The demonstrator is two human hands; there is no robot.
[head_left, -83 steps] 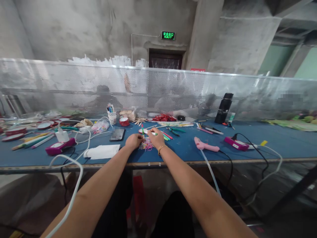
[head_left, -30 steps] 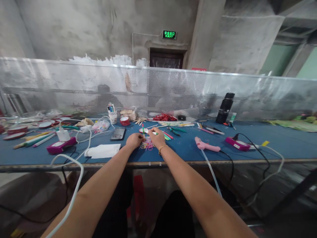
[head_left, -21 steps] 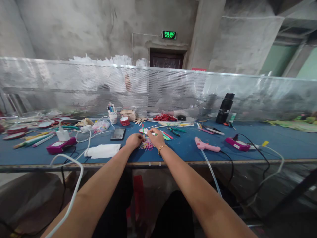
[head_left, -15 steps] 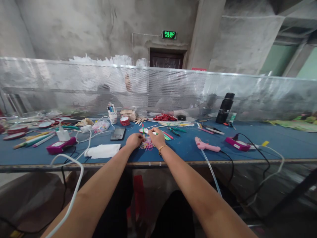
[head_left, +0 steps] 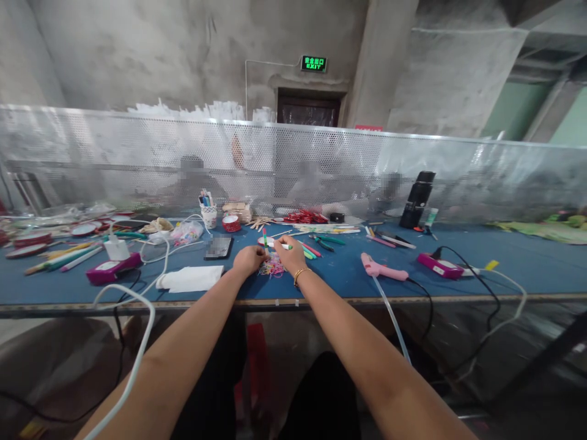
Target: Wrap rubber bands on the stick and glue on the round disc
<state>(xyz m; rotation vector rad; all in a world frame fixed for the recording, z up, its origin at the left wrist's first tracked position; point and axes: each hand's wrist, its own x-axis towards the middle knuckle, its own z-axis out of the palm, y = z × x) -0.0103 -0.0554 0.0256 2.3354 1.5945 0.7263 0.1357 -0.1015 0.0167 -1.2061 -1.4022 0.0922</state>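
My left hand [head_left: 248,261] is closed on a thin upright stick [head_left: 265,238] with green and red bands, above a small tangle of colourful strands [head_left: 272,266]. My right hand [head_left: 290,254] grips a white marker [head_left: 284,245] with a green end, held sideways against or very near the stick. A gold bracelet [head_left: 300,275] circles my right wrist. Just right of my right hand, green and red markers [head_left: 312,249] lie on the blue table [head_left: 339,281].
A phone [head_left: 218,247] and white paper [head_left: 191,279] lie to the left. Green-handled pliers [head_left: 322,242] rest behind the markers. A pink glue gun [head_left: 384,269], purple power strips [head_left: 440,266] and a black bottle [head_left: 417,200] stand or lie rightward. A perforated panel [head_left: 321,165] runs behind.
My right hand and the marker have shifted very slightly to the left. My left hand and the stick are almost unmoved.
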